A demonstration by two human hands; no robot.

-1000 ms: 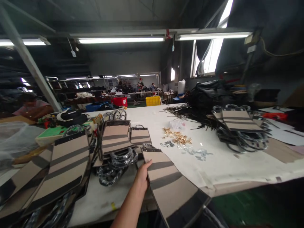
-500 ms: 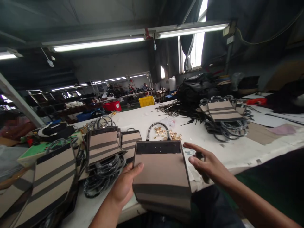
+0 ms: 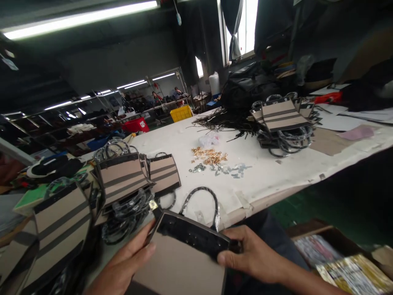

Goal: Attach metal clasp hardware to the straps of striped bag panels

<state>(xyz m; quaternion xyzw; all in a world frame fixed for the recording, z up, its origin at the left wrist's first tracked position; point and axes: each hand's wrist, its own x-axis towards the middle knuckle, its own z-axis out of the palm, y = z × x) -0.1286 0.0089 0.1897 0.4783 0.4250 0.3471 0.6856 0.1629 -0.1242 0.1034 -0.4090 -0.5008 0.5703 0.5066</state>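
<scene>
Low in the middle of the head view is a beige bag panel (image 3: 181, 262) with a black top band and a dark looped handle (image 3: 201, 190) wrapped in clear plastic. My left hand (image 3: 129, 258) grips its left edge, thumb on the front face. A dark tab with a gold-coloured metal piece (image 3: 153, 205) sticks up at the upper left corner. My right hand (image 3: 245, 254) is closed on the upper right corner, thumb in front; its other fingertips are partly hidden. The panel's lower end runs out of view.
Gold-coloured fittings (image 3: 211, 156) and small silver metal plates (image 3: 230, 170) lie on the white table (image 3: 264, 180). Similar bag panels (image 3: 121, 176) are stacked at left, with another stack (image 3: 285, 114) at right. Black strips (image 3: 233, 123) lie behind. A box with packets (image 3: 353, 274) is below right.
My right hand, apart from the panel before, has closed on its upper right corner. The panel has moved lower and tilted, its right side down. The view has shifted downward, showing more floor at right.
</scene>
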